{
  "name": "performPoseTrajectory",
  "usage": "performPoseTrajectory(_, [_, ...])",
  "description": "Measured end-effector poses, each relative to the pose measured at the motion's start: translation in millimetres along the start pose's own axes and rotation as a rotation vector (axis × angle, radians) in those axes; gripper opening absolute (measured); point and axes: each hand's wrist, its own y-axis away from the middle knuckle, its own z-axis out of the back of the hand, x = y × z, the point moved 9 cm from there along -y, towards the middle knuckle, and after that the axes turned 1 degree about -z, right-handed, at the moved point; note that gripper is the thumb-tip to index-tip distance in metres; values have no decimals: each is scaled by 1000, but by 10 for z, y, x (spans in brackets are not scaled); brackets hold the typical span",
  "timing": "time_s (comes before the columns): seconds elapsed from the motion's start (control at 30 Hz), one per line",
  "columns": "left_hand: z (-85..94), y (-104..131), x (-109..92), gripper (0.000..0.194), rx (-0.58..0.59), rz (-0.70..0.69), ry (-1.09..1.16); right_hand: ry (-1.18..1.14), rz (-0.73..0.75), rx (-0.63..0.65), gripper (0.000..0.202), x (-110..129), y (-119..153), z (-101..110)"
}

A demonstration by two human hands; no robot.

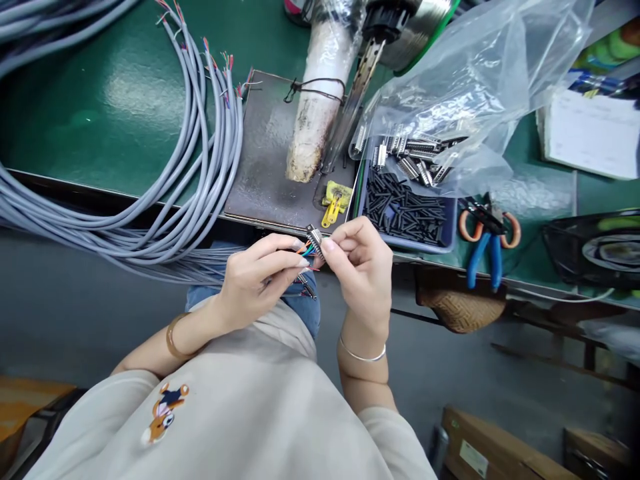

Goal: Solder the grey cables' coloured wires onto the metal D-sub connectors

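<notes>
My right hand [363, 263] pinches a small metal multi-pin connector [315, 241] between thumb and forefinger, just off the bench's front edge. Thin coloured wires [306, 249] run to the connector from my left hand [263, 273], whose thumb and fingers are closed on them. A second connector [307, 285] hangs below my left fingertips, over my lap. The far ends of the wires are hidden behind the left hand. Close above the hands, a yellow clip-like piece [332, 210] rests on a yellow sponge [341, 193].
Grey cables [200, 167] bundle on the left. A soldering iron [357, 100] leans by a wrapped white tube [320, 113] on a dark plate [265, 147]. Right of it, a bin [450, 230] holds black sleeves [400, 207] and connectors under a plastic bag [470, 87]. Pliers [485, 250] lie beyond.
</notes>
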Motion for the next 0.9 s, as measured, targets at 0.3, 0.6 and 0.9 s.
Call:
performPoseTrajectory(0.3, [-105, 47, 314, 9, 26, 416, 336, -61, -72, 19, 28, -124, -29, -26])
performPoseTrajectory(0.6, [-176, 139, 509, 17, -68, 700, 421, -14, -22, -44, 23, -123, -6, 13])
performPoseTrajectory(0.9, [-435, 198, 614, 17, 135, 949, 804, 220, 83, -27, 19, -3, 24, 49])
